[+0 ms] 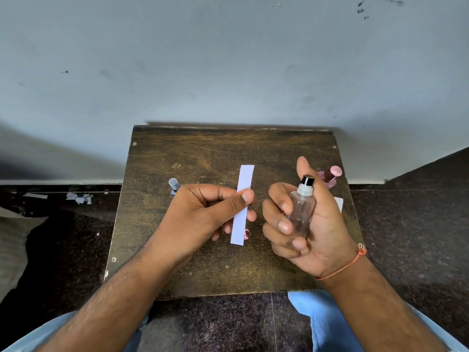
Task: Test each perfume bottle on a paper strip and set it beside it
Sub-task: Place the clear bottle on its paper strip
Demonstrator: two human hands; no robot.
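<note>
My left hand (203, 214) pinches a white paper strip (243, 184) between thumb and fingers and holds it upright above the small wooden table (198, 153). Just to its right, my right hand (312, 224) grips a clear perfume bottle (302, 207) with a black spray top, nozzle end up, thumb raised beside the top. A pink bottle (330, 175) with a round pink cap lies on the table behind my right hand. A small bottle with a clear cap (174, 185) peeks out behind my left hand. A small pink cap (246, 234) lies under the strip.
Another white paper piece (338, 203) lies at the table's right side, partly hidden by my right hand. The table stands against a pale wall (228, 72). Paper scraps (80, 198) lie on the dark floor to the left. My knees in light blue show at the bottom.
</note>
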